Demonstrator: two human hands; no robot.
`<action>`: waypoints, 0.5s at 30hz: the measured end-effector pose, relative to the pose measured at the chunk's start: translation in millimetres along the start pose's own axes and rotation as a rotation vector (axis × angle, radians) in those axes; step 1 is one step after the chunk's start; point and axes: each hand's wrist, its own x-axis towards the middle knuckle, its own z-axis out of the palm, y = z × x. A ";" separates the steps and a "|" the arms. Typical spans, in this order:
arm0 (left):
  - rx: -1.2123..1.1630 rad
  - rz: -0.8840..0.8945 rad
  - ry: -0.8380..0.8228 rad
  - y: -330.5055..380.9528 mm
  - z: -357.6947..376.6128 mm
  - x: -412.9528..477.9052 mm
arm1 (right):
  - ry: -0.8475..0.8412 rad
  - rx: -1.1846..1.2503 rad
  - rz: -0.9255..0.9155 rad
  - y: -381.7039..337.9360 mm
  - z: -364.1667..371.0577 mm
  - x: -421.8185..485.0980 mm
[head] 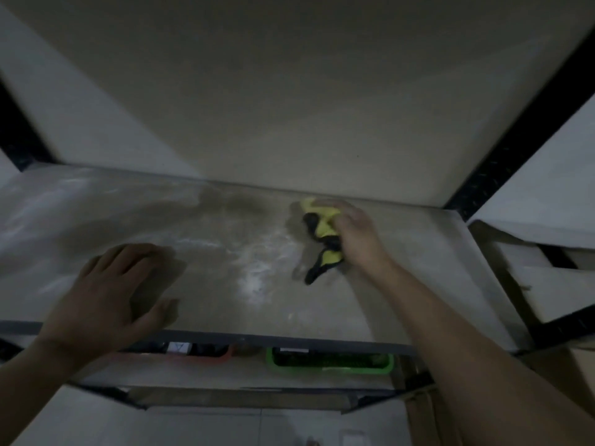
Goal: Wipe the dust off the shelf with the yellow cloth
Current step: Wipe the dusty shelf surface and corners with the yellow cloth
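Note:
A yellow cloth with black edging [323, 234] lies bunched on the grey, dusty shelf [225, 226], near its back right. My right hand [357, 233] presses on the cloth's right side and grips it. Pale dust streaks and a white patch show on the shelf left of the cloth. My left hand [112, 297] rests flat on the shelf near its front edge, fingers spread, holding nothing.
Black metal uprights [528, 123] frame the shelf at left and right. Below the front edge, a lower shelf holds a green basket [328, 362] and an orange container [199, 357]. Cardboard boxes [547, 284] stand at the right. A pale wall rises behind.

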 end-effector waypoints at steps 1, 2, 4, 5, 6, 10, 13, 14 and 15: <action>-0.001 0.000 0.003 -0.1 0.6 0.0 | 0.105 0.035 0.070 11.2 -26.1 1.9; 0.000 0.003 0.006 -0.3 0.9 0.2 | 0.204 0.041 0.143 24.7 -52.7 1.2; 0.000 0.008 0.002 0.3 -0.1 0.5 | 0.322 -0.021 0.252 52.6 -101.4 -4.5; -0.003 0.011 0.001 0.4 -1.1 0.6 | 0.314 -0.110 0.295 65.9 -118.8 -8.0; -0.006 0.013 0.005 0.6 -1.7 0.8 | 0.303 -0.198 0.363 79.2 -130.4 -9.3; -0.012 0.008 0.006 1.8 -2.7 0.3 | 0.005 -0.756 0.302 98.8 -108.0 -15.8; -0.018 0.009 0.006 3.5 -3.7 0.0 | 0.149 -0.603 0.239 61.7 -36.3 -5.5; -0.019 0.007 0.005 4.8 -4.6 0.0 | 0.169 -0.513 0.180 47.1 -5.3 -4.5; -0.022 0.006 0.008 6.3 -5.8 0.0 | 0.120 -0.466 0.093 30.8 22.7 -5.1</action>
